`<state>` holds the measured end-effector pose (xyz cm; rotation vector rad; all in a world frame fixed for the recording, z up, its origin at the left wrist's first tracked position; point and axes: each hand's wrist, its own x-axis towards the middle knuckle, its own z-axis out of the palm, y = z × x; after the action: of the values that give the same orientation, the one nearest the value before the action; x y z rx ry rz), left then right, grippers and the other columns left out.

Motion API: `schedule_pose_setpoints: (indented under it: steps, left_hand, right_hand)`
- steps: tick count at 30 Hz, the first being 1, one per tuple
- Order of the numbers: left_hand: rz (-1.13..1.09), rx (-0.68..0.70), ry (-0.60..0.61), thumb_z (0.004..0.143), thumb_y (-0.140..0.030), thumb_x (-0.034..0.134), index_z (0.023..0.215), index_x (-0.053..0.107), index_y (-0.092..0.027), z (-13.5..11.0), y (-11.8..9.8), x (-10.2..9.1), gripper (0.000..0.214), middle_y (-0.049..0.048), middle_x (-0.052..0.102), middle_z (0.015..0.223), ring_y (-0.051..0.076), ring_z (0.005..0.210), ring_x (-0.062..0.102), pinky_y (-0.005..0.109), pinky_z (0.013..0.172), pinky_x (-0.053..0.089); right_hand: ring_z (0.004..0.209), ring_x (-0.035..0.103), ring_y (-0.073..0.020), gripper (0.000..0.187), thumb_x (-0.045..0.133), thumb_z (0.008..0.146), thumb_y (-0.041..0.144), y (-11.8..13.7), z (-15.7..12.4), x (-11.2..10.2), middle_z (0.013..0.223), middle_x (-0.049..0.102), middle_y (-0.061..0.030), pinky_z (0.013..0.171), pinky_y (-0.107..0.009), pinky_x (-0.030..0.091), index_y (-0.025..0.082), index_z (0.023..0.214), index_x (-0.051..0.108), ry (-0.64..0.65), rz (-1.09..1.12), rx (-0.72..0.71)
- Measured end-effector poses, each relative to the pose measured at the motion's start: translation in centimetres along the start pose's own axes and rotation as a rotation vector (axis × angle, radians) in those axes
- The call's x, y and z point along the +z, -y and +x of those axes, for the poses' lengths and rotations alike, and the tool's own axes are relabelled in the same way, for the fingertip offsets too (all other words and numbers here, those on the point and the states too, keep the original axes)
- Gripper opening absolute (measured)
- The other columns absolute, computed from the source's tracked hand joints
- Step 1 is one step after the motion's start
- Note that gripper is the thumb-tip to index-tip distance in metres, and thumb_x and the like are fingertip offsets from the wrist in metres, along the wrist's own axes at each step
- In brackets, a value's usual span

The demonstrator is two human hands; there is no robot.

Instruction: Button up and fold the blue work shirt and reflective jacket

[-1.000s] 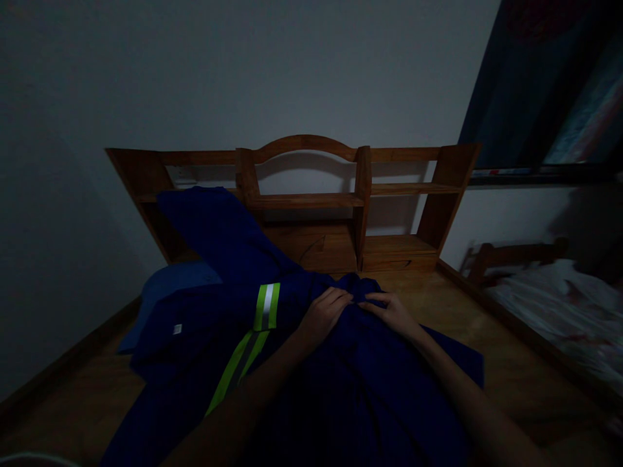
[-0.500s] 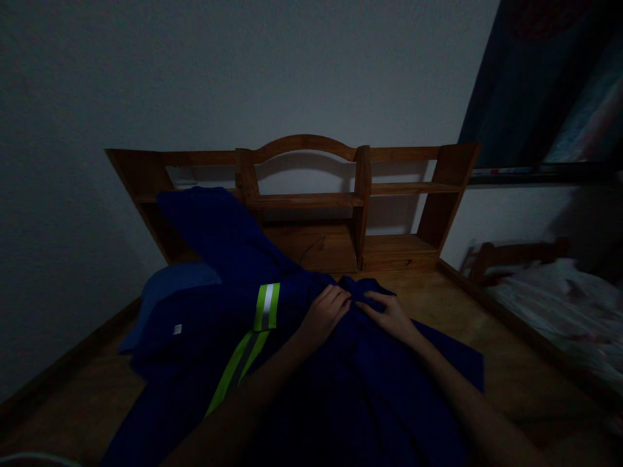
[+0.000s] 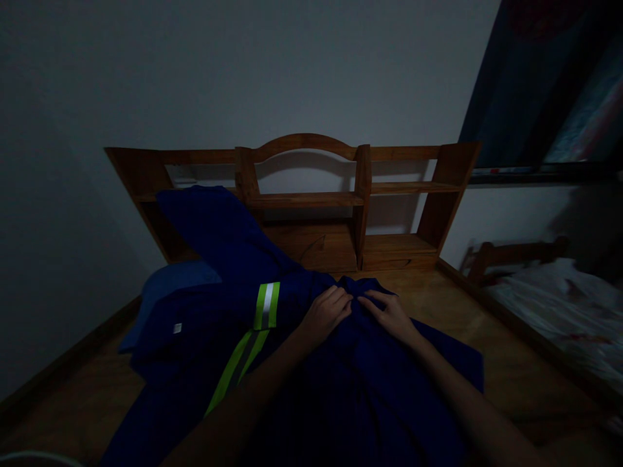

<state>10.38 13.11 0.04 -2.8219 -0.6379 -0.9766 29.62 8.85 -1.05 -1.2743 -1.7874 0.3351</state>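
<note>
Blue garment [image 3: 360,350] beneath, fold apparently pinched in left grip [image 3: 325,314], right grip [image 3: 392,318] unclear.

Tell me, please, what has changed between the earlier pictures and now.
The bunched fold of the blue work garment has spread slightly rightward, just beyond the right hand. No clear grasp or release shows. The left hand, reflective strips and wooden headboard stayed essentially as they were.
</note>
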Motion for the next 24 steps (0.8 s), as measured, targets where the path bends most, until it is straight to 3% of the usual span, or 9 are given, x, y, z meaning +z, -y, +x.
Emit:
schedule_pose_setpoints:
  steps: [7,14,18,24]
  left_hand:
    - [0.006,0.062,0.016,0.093,-0.021,0.039,0.094,0.057,-0.015,-0.12,0.20,0.38,0.019,0.0047,0.058,0.086,0.017,0.086,0.053,0.031,0.079,0.047]
    - [-0.039,-0.018,-0.019,0.092,-0.023,0.042,0.101,0.055,-0.015,-0.30,0.09,0.46,0.017,0.0061,0.058,0.092,0.017,0.092,0.054,0.032,0.083,0.047]
    - [-0.047,-0.039,-0.041,0.092,-0.023,0.042,0.102,0.055,-0.015,-0.27,-0.01,0.48,0.018,0.0066,0.058,0.094,0.018,0.094,0.054,0.034,0.086,0.047]
    - [-0.044,-0.081,-0.039,0.092,-0.024,0.042,0.122,0.048,-0.016,-0.24,-0.06,0.46,0.032,0.0077,0.057,0.098,0.019,0.097,0.053,0.035,0.087,0.047]
  right_hand:
    - [0.085,0.063,-0.0192,0.027,0.047,0.090,0.041,-0.35,-0.11,0.15,0.093,0.069,-0.0003,0.078,-0.028,0.046,0.023,0.095,0.066,0.004,-0.035,0.004]
    - [0.087,0.064,-0.0206,0.031,0.046,0.089,0.039,-0.78,-0.48,0.44,0.099,0.068,-0.0025,0.079,-0.029,0.047,0.023,0.110,0.063,0.028,-0.157,-0.028]
    - [0.076,0.065,-0.0202,0.033,0.046,0.089,0.039,-0.49,-0.68,0.37,0.094,0.069,-0.0031,0.069,-0.028,0.047,0.023,0.114,0.060,0.067,-0.226,-0.030]
    - [0.058,0.062,-0.0185,0.029,0.040,0.091,0.039,-0.38,-0.59,0.47,0.067,0.066,-0.0023,0.054,-0.026,0.038,0.022,0.093,0.065,0.065,-0.342,-0.049]
